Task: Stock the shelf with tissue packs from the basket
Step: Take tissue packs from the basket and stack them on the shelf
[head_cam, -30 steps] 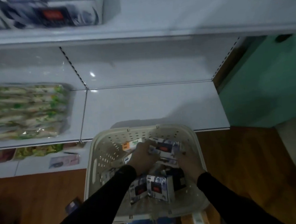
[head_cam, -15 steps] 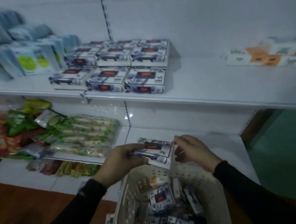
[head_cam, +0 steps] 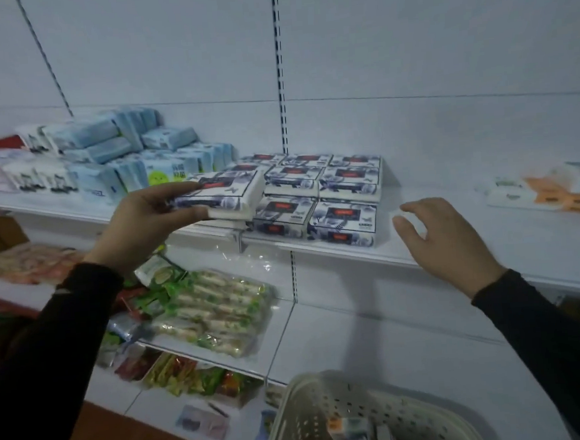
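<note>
While carrying a tissue pack (head_cam: 227,196) toward the shelf (head_cam: 420,245), gripping it at its near end with the left hand (head_cam: 145,226), thumb below and fingers on top, holding it level just above the shelf's front edge beside the stacked packs (head_cam: 318,197). Hovering the right hand (head_cam: 444,240) over the bare stretch right of the stack, fingers loosely spread, grasping nothing. Leaving the basket (head_cam: 329,409) below, more packs inside. Risking, judging from here, a nudge to the front-edge stack in setting this one down, toppling a pack off the lip; also risking a sagging, one-ended grip letting the soft pack droop and catch.
</note>
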`<state>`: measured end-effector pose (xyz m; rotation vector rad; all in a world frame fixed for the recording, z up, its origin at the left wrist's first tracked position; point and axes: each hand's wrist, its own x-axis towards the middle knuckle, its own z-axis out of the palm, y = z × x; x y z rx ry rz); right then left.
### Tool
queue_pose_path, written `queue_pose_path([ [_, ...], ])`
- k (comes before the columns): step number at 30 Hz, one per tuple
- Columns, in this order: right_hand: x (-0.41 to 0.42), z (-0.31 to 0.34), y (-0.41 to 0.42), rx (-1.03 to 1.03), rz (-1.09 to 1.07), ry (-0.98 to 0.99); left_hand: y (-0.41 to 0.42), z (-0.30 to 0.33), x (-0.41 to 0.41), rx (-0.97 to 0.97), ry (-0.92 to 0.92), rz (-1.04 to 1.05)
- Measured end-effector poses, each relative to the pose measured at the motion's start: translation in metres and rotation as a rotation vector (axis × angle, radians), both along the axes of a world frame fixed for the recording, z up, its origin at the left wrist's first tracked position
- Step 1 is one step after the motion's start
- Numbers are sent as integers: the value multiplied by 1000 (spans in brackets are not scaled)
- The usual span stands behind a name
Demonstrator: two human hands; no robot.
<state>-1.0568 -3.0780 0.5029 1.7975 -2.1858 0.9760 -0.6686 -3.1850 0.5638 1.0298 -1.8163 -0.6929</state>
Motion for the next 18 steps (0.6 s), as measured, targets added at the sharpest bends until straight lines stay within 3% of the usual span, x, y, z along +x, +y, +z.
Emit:
queue_pose_path([
  [3,-8,-10,-13,298,-147,55,-31,1,-1,-8,-142,13],
  [6,-8,-17,-14,452,-220,150,-54,-3,-2,-1,-198,6],
  [14,-7,-20,-14,461,-251,193,-89,-24,3,38,-219,13],
  [18,-6,-21,-14,442,-266,200,-89,-26,-3,-100,-438,20],
])
